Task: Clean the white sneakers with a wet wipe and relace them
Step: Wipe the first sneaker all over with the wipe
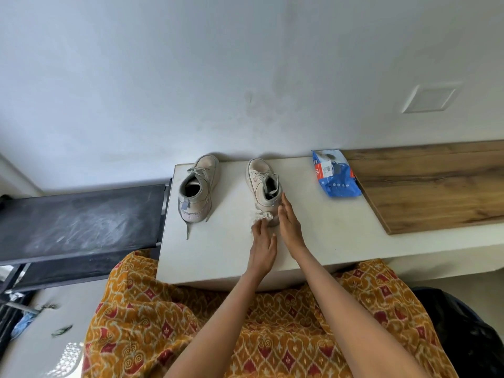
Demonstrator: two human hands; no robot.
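Two white sneakers stand on a white desk (218,255), toes toward the wall at 12 o'clock. The left sneaker (197,188) sits at about 11 o'clock from the hands, laced, with one lace end trailing off its heel toward the desk's near edge. The right sneaker (264,186) stands just ahead of the hands, its laces loose across the tongue.

The left hand (262,248) lies low on the desk at the right sneaker's heel, its fingers (257,227) pinching a crumpled white wet wipe (260,215) that touches the heel's lower edge. The right hand (289,223) rests along the sneaker's heel on its 3 o'clock side, fingers (285,205) straight and laid against the shoe, curled round nothing.

A blue wet wipe packet (336,174) lies on the desk at 2 o'clock from the hands, well apart from the right sneaker, its far end against the wall. Just beside it at 3 o'clock a wooden board (431,186) covers the surface. At 9 o'clock a dark, scuffed shelf (81,222) adjoins the desk. An orange patterned garment (163,309) fills the near side at 6 o'clock.
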